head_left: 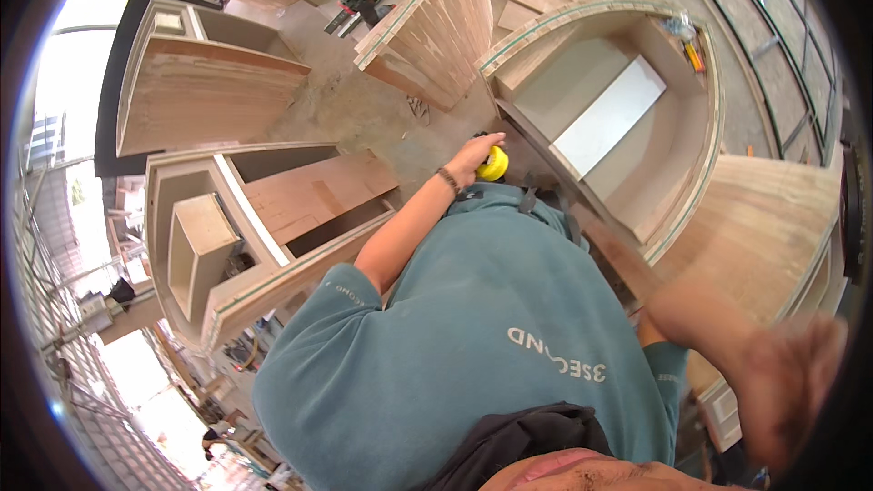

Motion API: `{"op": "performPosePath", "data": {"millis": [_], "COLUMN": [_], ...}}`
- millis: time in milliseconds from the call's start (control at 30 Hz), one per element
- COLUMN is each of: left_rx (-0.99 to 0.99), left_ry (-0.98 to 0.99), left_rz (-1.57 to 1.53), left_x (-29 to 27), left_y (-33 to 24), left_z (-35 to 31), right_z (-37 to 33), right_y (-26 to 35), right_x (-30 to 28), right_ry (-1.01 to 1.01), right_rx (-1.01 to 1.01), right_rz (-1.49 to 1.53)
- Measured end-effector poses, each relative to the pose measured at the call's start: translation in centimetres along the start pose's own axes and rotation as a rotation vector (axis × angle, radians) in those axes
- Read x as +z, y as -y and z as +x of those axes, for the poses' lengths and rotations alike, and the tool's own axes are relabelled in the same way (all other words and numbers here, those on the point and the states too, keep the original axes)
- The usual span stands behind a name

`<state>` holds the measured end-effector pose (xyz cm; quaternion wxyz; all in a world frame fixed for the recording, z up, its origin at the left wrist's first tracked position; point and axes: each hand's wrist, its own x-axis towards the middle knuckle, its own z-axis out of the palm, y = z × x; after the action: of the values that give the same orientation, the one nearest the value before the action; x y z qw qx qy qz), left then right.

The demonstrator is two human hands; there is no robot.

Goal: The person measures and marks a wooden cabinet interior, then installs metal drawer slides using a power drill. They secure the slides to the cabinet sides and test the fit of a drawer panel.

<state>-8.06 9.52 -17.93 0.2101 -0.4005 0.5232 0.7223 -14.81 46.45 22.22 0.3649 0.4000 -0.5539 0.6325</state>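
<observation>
At my waist, my left hand (468, 160) is closed around a round yellow object (494, 164) with a dark part beside it. Its exact kind is hard to make out. A dark bracelet circles that wrist. My right hand (793, 382) is raised at the far right and smeared by motion, so its fingers and anything in them cannot be read. Just in front of my body stands a curved wooden cabinet carcass (627, 186), its long brown front edge close to my left hand. A white panel (611, 116) lies inside it.
To the left stand an open wooden cabinet (318, 195) with a small drawer box (202, 241) and another cabinet (209, 95). Ahead, a red and black power tool (362, 0) rests near a curved wooden piece (432, 36). Dark metal framing (773, 45) lies at the far right.
</observation>
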Motion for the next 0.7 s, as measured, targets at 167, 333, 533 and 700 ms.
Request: {"op": "performPosePath", "data": {"millis": [167,333,533,700], "left_rx": [0.145,0.428,0.78,0.778], "left_ry": [-0.193,-0.595,-0.751,-0.74], "left_rz": [-0.21,0.275,0.834,0.982], "left_x": [-3.0,-7.7,-14.1,-16.9], "left_y": [-4.8,-13.4,-23.3,-26.4], "left_z": [-3.6,-2.5,6.2,12.9], "right_z": [-8.3,-17.6,-23.6,-24.1], "right_y": [-8.4,-10.9,-11.9,-14.7], "right_x": [9.7,18.1,20.5,23.7], "right_ry": [-0.092,0.326,0.528,0.439], "right_rx": [0.789,1.442,1.539,1.606], "right_rz": [0.076,0.202,0.078,-0.099]}}
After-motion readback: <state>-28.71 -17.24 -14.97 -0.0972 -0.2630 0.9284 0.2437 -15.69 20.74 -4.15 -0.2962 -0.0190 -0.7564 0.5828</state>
